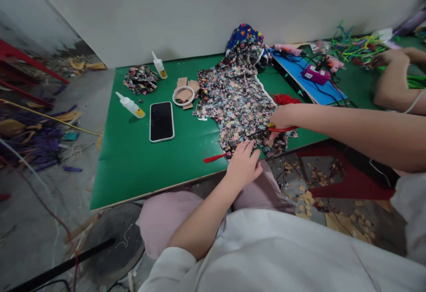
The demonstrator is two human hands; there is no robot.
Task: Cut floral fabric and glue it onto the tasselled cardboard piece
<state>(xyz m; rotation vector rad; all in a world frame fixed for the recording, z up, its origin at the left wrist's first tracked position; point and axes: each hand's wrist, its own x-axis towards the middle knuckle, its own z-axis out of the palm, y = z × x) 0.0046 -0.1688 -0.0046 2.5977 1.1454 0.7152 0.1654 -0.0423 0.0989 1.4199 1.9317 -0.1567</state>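
A white shirt (266, 252) is nearest; beyond, floral cloth (238, 90) lies on the green table (129, 167), left hand (242, 165) resting on it, fingers extended, right hand (285, 116) gripping red-handled scissors (283, 129); cutting seems underway, the next snip needing flat cloth

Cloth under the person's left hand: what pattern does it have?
The cloth has a multicoloured floral print on black, seen in the head view.

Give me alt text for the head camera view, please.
A person's right hand holds red-handled scissors at dark floral fabric on a green table, while the left hand touches the fabric's near edge. To the left are a phone, a white ring and two bottles; another person's arm shows at far right.
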